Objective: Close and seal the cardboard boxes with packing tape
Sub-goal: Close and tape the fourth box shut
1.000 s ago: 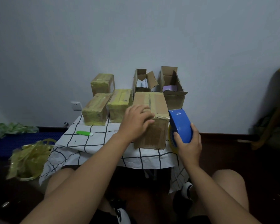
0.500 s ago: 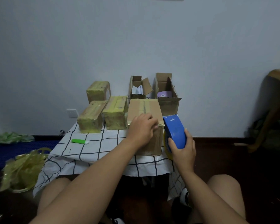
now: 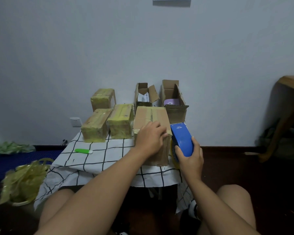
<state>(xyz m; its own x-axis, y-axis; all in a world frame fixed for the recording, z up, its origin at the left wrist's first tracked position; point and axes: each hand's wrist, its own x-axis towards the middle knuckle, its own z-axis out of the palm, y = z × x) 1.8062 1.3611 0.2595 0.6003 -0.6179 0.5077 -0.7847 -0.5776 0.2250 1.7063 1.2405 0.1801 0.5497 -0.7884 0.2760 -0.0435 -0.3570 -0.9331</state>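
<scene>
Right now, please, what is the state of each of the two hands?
Left hand: open, fingers pressing on the near top edge of the brown cardboard box.
Right hand: closed around the blue tape dispenser, holding it beside the box.

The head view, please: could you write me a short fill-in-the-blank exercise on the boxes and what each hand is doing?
1. The right hand holds a ____ tape dispenser.
2. The left hand rests on the closed box at the table's ____ edge.
3. Behind that box, ____ open boxes stand, one beside the other.
4. A green tool lies on the ____ tablecloth.

Missing words: blue; near; two; checked
</scene>
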